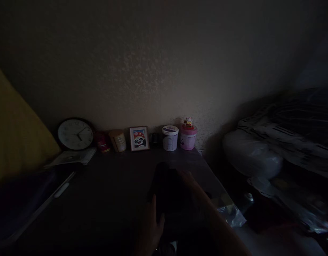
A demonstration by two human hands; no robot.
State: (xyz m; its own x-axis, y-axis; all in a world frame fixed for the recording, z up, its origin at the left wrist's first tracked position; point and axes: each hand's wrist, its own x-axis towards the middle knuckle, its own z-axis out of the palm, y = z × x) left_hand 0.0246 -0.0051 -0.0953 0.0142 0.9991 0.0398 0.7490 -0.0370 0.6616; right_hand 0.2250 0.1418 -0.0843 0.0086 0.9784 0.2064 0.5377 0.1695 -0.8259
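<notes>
In the dim light a black thing, whose kind I cannot make out, lies on the dark tabletop between my hands. My left hand is at its near left side, with index finger and thumb apart. Past its right side reaches my right hand, at or against the far right edge; its fingers are too dark and blurred to read. Below my left hand, at the bottom of the view, a small round object shows in part.
Along the wall stand a round clock, a red jar, a tan container, a framed panda picture, a white tub and a pink tub topped by a figurine. Crumpled plastic lies at the right edge.
</notes>
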